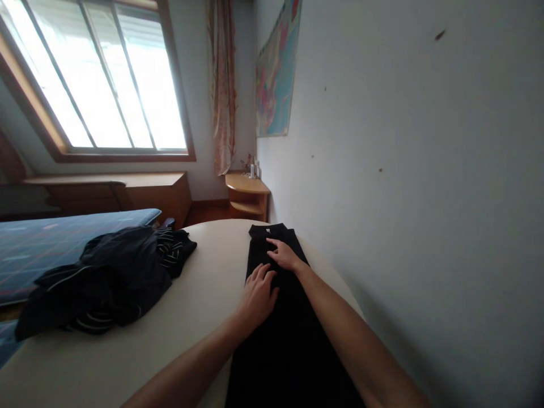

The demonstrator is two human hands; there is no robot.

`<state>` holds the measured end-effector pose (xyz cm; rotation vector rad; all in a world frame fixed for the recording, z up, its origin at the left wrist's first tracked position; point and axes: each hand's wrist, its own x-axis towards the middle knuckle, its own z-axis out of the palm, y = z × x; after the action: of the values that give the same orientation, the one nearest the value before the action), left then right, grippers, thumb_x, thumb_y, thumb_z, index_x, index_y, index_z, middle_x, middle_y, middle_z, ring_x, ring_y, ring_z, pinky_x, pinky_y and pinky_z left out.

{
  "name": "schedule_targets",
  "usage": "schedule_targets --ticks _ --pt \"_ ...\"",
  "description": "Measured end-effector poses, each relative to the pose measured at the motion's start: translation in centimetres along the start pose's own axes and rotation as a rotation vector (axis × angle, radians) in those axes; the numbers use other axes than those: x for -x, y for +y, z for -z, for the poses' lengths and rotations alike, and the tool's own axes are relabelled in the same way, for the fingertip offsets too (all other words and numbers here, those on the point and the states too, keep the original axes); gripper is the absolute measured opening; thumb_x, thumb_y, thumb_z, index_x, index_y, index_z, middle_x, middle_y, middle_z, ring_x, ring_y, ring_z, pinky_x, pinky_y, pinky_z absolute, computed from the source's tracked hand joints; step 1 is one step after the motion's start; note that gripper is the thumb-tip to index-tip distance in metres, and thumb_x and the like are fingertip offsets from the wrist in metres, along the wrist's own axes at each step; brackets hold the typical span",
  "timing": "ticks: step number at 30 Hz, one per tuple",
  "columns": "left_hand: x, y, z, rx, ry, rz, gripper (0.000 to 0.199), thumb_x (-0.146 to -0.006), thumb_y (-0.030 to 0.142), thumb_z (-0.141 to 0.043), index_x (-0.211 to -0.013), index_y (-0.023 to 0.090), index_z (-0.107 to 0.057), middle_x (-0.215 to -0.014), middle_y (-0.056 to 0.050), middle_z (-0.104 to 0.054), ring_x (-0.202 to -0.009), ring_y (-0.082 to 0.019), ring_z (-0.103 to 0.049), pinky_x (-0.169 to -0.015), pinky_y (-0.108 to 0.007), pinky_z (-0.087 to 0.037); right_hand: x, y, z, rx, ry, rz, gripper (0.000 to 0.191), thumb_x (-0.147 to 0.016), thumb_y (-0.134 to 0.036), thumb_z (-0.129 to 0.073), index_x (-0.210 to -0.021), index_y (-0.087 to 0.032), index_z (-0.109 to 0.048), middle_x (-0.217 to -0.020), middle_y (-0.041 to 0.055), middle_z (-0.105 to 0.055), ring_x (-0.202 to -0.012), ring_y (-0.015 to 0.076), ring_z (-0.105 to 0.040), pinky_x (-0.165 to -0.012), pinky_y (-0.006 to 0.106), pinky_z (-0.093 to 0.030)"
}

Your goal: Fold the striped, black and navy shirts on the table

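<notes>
A black collared shirt (297,345) lies lengthwise in a narrow strip on the round cream table, its collar (274,229) at the far end with a small pale label inside. My left hand (258,292) rests over the shirt's left edge, fingers stretched out and slightly apart. Farther up, just below the collar, my right hand (284,255) is over the cloth with its index finger extended and its other fingers partly bent. Neither hand visibly grips the fabric. The lower end of the shirt runs out of view between my forearms.
A crumpled dark garment with white stripes (123,277) lies at the table's (204,317) left side. Beyond it is a blue mattress (76,226). A white wall (403,238) stands close on the right. A small wooden corner shelf (246,184) is past the table.
</notes>
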<state>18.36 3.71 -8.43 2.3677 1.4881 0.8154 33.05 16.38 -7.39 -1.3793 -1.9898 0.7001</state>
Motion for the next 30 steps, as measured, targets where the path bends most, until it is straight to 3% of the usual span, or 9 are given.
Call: schedule_targets --ticks 2,4,7,12,20,23,26,30 --pt "0.5 -0.7 -0.6 -0.097 -0.037 -0.013 0.049 -0.091 0.028 -0.054 -0.139 0.015 -0.051 -0.157 -0.015 -0.037 -0.147 -0.032 -0.029 -0.119 -0.050 -0.026 0.3 0.4 0.1 0.007 0.049 0.040 0.052 -0.084 -0.011 -0.055 -0.136 -0.016 -0.057 -0.141 0.0130 -0.056 -0.085 0.0131 -0.068 -0.089 0.032 -0.054" --pt "0.9 -1.3 -1.0 -0.137 -0.094 0.000 0.057 -0.095 0.037 -0.050 -0.147 0.015 -0.043 -0.160 -0.015 -0.030 -0.149 -0.033 -0.023 -0.120 -0.052 -0.023 0.6 0.7 0.4 0.077 0.080 0.081 0.043 -0.084 -0.011 -0.055 -0.126 -0.016 -0.065 -0.135 0.0118 -0.061 -0.096 0.0157 -0.067 -0.095 0.033 -0.051" --pt "1.0 -2.2 -1.3 -0.161 -0.137 -0.001 0.062 -0.097 0.045 -0.046 -0.151 0.017 -0.038 -0.160 -0.014 -0.028 -0.149 -0.032 -0.021 -0.120 -0.053 -0.022 1.2 1.1 1.0 0.188 0.049 0.115 0.033 -0.088 -0.017 -0.057 -0.119 -0.016 -0.069 -0.125 0.0107 -0.067 -0.115 0.0199 -0.062 -0.106 0.035 -0.043" --pt "0.3 -4.0 -0.3 -0.176 -0.151 -0.027 0.059 -0.097 0.045 -0.045 -0.150 0.019 -0.040 -0.159 -0.013 -0.031 -0.149 -0.030 -0.022 -0.120 -0.051 -0.021 1.9 1.3 1.3 0.188 -0.001 0.129 0.034 -0.095 -0.023 -0.048 -0.123 -0.016 -0.067 -0.127 0.0096 -0.067 -0.120 0.0185 -0.060 -0.109 0.034 -0.040" --pt "-0.3 -7.3 2.2 -0.171 -0.228 -0.114 0.062 -0.097 0.048 -0.046 -0.151 0.020 -0.038 -0.161 -0.012 -0.027 -0.150 -0.027 -0.019 -0.121 -0.048 -0.021 1.6 1.2 -1.7 0.386 -0.068 0.221 0.042 -0.100 -0.034 -0.042 -0.131 -0.013 -0.061 -0.144 0.0137 -0.055 -0.137 0.0217 -0.046 -0.117 0.038 -0.029" --pt "0.3 -7.3 2.2 -0.180 -0.216 -0.144 0.063 -0.096 0.050 -0.047 -0.152 0.023 -0.037 -0.162 -0.010 -0.025 -0.151 -0.028 -0.015 -0.121 -0.049 -0.019 1.1 0.7 -2.1 0.397 -0.069 0.203 0.044 -0.101 -0.037 -0.040 -0.133 -0.014 -0.059 -0.142 0.0128 -0.056 -0.136 0.0217 -0.046 -0.116 0.037 -0.030" --pt "0.7 -6.8 2.3 -0.168 -0.202 -0.145 0.061 -0.096 0.049 -0.048 -0.152 0.025 -0.039 -0.161 -0.008 -0.028 -0.151 -0.029 -0.017 -0.121 -0.050 -0.018 0.0 -0.2 -2.1 0.378 0.008 0.111 0.042 -0.100 -0.037 -0.043 -0.135 -0.017 -0.056 -0.132 0.0102 -0.063 -0.126 0.0215 -0.054 -0.107 0.035 -0.038" --pt "0.6 -6.0 3.1 -0.123 -0.150 -0.123 0.054 -0.096 0.042 -0.049 -0.146 0.023 -0.048 -0.154 -0.008 -0.043 -0.146 -0.030 -0.031 -0.119 -0.050 -0.026 -2.4 -1.4 -2.4 0.420 0.117 0.008 0.040 -0.098 -0.035 -0.048 -0.133 -0.018 -0.056 -0.120 0.0096 -0.067 -0.114 0.0229 -0.058 -0.099 0.035 -0.043"
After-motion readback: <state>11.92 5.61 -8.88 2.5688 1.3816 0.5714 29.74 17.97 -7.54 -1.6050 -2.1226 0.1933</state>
